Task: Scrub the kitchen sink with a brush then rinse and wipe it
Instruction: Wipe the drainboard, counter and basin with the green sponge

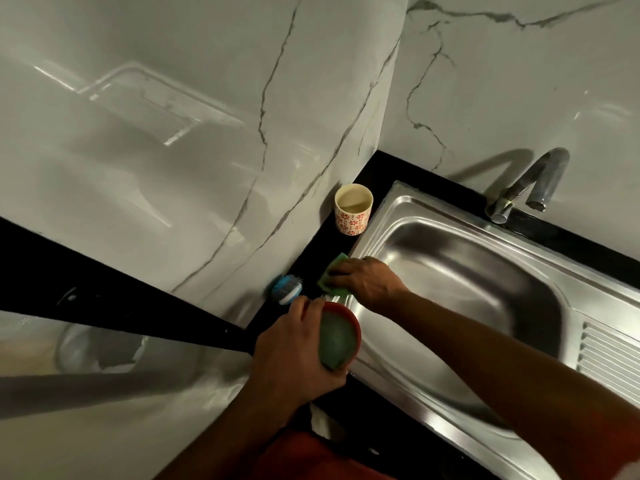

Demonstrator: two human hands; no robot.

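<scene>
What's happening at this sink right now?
A person stands at the steel sink. The left hand grips a red bowl with something green inside, at the sink's edge. The right hand presses a green sponge at the sink's left rim. The brush lies untouched on the black counter by the wall; the tap shows no water.

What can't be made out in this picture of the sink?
Head view:
- The green sponge lies mostly under the right hand; gripping or pressing, unclear.
- The red tub: sides and base wrapped by the left hand.
- The sink: no drain shows; the right arm crosses the basin, and the frame edge cuts its right side.
- The brush: small, blurred.
</scene>
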